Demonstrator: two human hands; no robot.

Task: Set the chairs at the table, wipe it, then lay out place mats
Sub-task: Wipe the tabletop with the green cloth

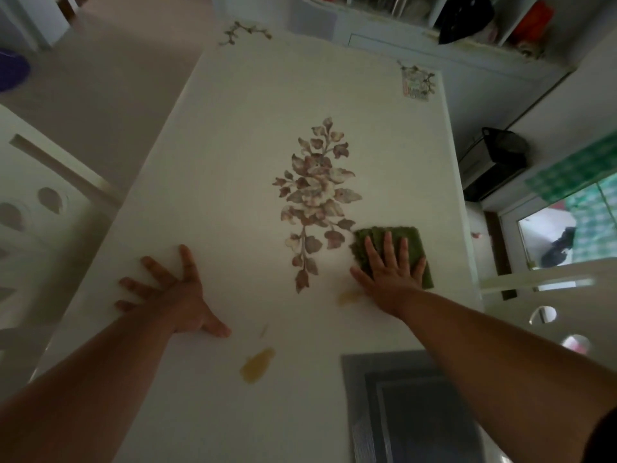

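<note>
A white table (233, 135) with a printed flower motif (315, 198) fills the view. My right hand (389, 272) lies flat, fingers spread, pressing a green cloth (410, 240) onto the table's right side. My left hand (170, 289) rests flat on the table's left part with fingers apart, holding nothing. Two yellowish smears mark the surface: one (257, 364) near the front, a smaller one (349, 297) just left of my right wrist. A grey place mat (400, 412) lies at the front right edge. White chairs stand at the left (40, 202) and the right (547, 315).
A small printed card (415, 85) sits at the far right corner of the table. White shelves (417, 15) with a dark bag stand beyond the table. A dark appliance (494, 165) sits on the floor at right, beside a window with green checked curtain (574, 175).
</note>
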